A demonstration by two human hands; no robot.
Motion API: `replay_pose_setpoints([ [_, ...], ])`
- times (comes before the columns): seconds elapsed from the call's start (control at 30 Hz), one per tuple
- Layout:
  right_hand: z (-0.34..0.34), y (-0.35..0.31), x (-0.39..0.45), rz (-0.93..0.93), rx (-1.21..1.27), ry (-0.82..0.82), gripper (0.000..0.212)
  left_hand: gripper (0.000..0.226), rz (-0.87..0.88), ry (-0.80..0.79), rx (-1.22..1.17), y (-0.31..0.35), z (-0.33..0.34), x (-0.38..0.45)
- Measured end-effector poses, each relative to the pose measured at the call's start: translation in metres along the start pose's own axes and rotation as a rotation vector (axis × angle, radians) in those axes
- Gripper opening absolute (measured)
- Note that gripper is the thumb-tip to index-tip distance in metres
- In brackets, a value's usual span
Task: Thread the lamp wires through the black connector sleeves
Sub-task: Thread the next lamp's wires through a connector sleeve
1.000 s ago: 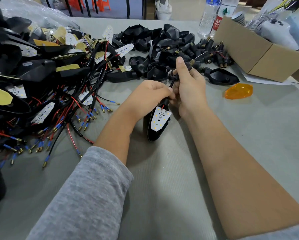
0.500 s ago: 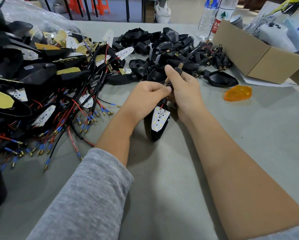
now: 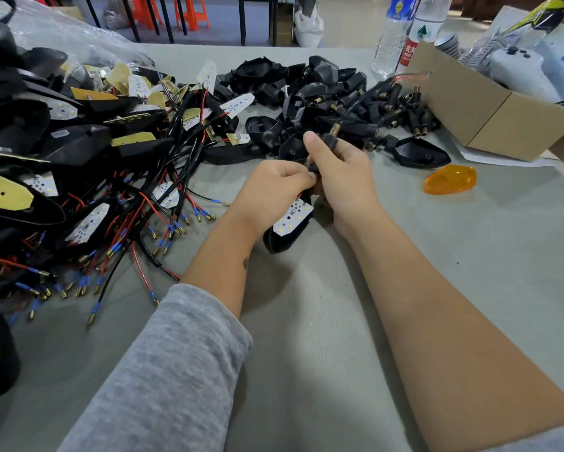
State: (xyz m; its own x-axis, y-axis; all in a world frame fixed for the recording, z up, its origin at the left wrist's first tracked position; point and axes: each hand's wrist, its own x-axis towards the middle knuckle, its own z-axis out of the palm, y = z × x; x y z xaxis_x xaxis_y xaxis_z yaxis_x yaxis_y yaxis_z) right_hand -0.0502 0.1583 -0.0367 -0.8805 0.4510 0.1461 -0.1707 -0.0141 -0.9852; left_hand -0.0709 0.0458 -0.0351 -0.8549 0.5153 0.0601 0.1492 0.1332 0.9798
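Head view: both hands clamped on lamp, bare table nearer.

Black lamp housing, white dotted LED board (yellow dots), orange lens, grey sleeve.

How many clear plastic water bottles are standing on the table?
2: a clear plastic bottle with a blue label at the far right, and a clear plastic bottle with a red label beside it, behind the cardboard box.

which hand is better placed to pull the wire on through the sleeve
Probably the right hand: it already grips the black connector sleeve, with the wire emerging just above its thumb. The left hand pinches the lamp end.
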Motion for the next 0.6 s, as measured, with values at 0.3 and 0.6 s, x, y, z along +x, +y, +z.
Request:
replay_pose_setpoints([
  [0.3, -0.001, -0.004, 0.002, 0.006, 0.125, 0.086, 0.027, 0.014, 0.064, 0.065, 0.078, -0.006, 0.005, 0.005],
  [0.6, -0.006, 0.0, 0.013, 0.076, 0.296, 0.182, 0.03, 0.056, 0.102, 0.093, 0.12, -0.01, -0.009, 0.006],
])
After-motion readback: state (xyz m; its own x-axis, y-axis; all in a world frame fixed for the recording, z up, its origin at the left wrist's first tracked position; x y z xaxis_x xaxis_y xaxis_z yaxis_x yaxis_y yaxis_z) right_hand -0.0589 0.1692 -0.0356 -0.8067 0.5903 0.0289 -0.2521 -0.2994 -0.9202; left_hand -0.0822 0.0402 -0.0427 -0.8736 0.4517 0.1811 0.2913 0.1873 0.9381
